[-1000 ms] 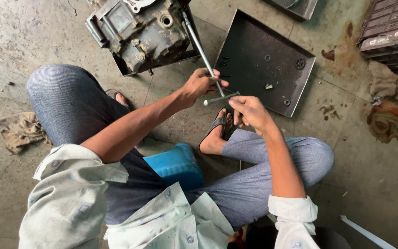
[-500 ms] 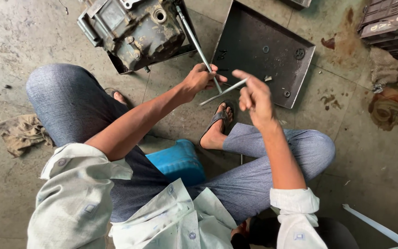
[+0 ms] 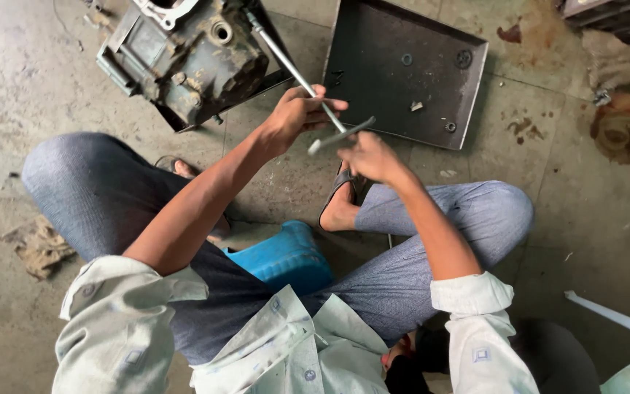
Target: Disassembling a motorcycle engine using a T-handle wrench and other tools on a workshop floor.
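Head view is showing the left hand [image 3: 293, 117] closing its fingers around the T-handle wrench [image 3: 297, 76], shaft running diagonally into the engine casing [image 3: 184, 55]; the right hand [image 3: 370, 157] is pinching its crossbar just beside.

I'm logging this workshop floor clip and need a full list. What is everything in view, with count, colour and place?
T-handle wrench: one, silver metal, long shaft running up to the engine block, crossbar at the hands.
Engine block: one, grimy grey-green, top left on the floor.
Metal tray: one, dark grey, top centre, holding a few small washers and bits.
Stool: one, blue, under the person.
Rags: one brownish at the left edge, more stained ones top right.
Sandals: dark, on the feet.
Pale bar: one, lower right.
Left hand: grips the wrench shaft.
Right hand: at the crossbar, blurred.
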